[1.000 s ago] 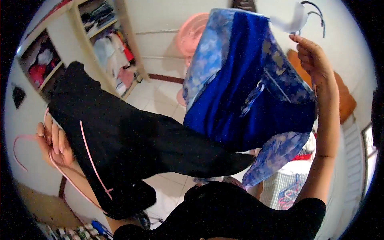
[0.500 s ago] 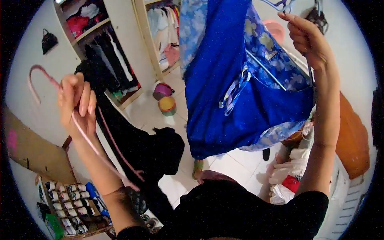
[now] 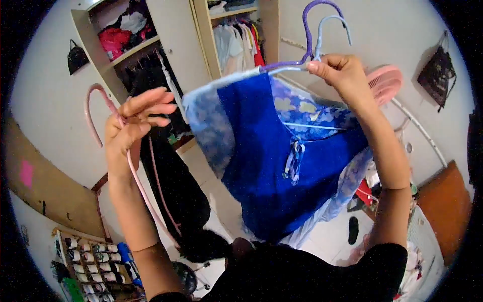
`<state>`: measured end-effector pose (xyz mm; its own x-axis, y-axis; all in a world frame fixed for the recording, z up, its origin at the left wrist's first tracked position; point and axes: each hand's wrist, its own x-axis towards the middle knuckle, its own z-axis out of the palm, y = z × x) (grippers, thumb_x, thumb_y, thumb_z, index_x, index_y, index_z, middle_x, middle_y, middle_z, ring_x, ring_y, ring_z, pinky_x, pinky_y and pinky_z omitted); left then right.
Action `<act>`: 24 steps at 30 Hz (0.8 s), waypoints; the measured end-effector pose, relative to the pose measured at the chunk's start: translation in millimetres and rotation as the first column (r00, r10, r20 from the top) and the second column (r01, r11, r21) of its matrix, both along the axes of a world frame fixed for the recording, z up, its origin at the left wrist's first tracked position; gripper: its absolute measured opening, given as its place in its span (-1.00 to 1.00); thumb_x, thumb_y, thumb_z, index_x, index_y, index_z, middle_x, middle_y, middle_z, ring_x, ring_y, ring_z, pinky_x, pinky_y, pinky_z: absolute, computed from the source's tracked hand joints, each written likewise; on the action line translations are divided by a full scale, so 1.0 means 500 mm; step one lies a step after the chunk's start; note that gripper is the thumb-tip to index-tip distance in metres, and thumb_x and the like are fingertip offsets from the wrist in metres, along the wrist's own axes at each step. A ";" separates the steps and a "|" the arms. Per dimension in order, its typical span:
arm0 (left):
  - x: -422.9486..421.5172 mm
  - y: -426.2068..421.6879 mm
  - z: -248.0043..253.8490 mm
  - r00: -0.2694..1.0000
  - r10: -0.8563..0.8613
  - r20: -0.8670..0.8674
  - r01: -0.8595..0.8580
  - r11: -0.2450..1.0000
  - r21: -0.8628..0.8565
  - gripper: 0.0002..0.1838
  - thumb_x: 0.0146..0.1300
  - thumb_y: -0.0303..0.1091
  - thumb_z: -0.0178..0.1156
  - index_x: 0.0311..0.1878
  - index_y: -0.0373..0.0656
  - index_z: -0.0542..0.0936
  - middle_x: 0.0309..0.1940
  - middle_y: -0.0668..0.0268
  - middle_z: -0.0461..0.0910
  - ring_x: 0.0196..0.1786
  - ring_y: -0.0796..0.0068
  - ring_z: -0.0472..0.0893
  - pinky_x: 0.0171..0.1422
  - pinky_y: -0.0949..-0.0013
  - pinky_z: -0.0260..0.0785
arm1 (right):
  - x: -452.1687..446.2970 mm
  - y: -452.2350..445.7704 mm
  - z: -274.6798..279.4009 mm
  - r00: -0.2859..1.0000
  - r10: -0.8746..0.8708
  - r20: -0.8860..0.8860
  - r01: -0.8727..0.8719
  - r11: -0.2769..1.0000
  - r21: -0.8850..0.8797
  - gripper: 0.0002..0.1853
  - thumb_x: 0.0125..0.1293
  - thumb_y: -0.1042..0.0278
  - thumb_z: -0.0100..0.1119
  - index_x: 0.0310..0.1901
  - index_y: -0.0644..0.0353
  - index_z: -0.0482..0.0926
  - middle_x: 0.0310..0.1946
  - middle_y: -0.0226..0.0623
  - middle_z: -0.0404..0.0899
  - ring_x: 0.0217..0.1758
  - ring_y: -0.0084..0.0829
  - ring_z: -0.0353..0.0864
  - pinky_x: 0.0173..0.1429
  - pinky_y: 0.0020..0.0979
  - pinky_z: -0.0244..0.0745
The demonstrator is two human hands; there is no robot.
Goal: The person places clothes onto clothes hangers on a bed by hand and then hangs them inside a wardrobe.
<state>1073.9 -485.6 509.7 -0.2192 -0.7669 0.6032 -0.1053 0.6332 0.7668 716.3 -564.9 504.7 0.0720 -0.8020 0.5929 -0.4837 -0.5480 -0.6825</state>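
My left hand (image 3: 135,121) holds a pink hanger (image 3: 87,111) near the base of its hook, with some fingers stretched out. The hanger tilts down toward my forearm, and a black garment (image 3: 173,186) hangs beside it. Raised on the other side, my right hand (image 3: 343,78) pinches a purple hanger (image 3: 306,31) and a light blue hanger (image 3: 318,40) together below their hooks. From these hangs a bright blue garment (image 3: 271,171) with a tied cord at its neckline, beside pale blue floral cloth (image 3: 205,123).
Wardrobes with folded clothes (image 3: 114,43) and hanging shirts (image 3: 234,45) stand at the back. A pink fan (image 3: 387,84) is behind my right hand. A shoe rack (image 3: 95,264) sits at lower left, and a dark slipper (image 3: 353,230) lies on the floor.
The blue garment and its hangers sit lower in view, with both hooks now showing. My left hand has shifted right with the pink hanger, and its fingers have straightened.
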 end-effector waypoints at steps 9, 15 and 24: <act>-0.127 -0.143 -0.018 0.939 -0.295 0.180 0.217 0.908 0.358 -0.21 0.05 0.16 0.14 0.15 -0.36 0.37 0.07 0.05 0.44 0.12 0.22 0.44 0.22 0.22 0.22 | 0.030 -0.137 -0.039 0.981 0.194 -0.026 -0.186 0.884 -0.429 -0.65 0.07 0.09 0.29 -0.62 0.24 0.57 -0.79 -0.35 0.41 -0.70 -0.63 0.27 -0.59 -0.46 0.18; -0.243 -0.221 -0.069 0.938 -0.346 -0.003 0.312 0.844 0.435 -0.43 0.06 -0.23 0.19 0.15 -0.28 0.39 0.03 0.28 0.41 0.03 0.56 0.38 0.15 0.52 0.14 | 0.082 -0.302 -0.050 0.949 0.291 -0.124 -0.313 0.808 -0.499 -0.70 0.10 0.32 0.25 -0.66 0.29 0.44 -0.80 -0.41 0.32 -0.68 -0.69 0.24 -0.60 -0.51 0.16; -0.248 -0.498 -0.087 0.985 0.000 -0.171 0.069 0.915 0.397 -0.60 -0.07 -0.28 0.20 -0.10 -0.21 0.50 -0.30 0.46 0.43 -0.25 0.70 0.36 -0.12 0.64 0.11 | 0.102 -0.476 -0.041 0.996 0.091 -0.004 -0.065 0.680 -0.730 -0.77 0.17 0.19 0.18 -0.28 0.18 0.51 -0.27 -0.22 0.36 -0.18 -0.37 0.34 -0.16 -0.47 0.27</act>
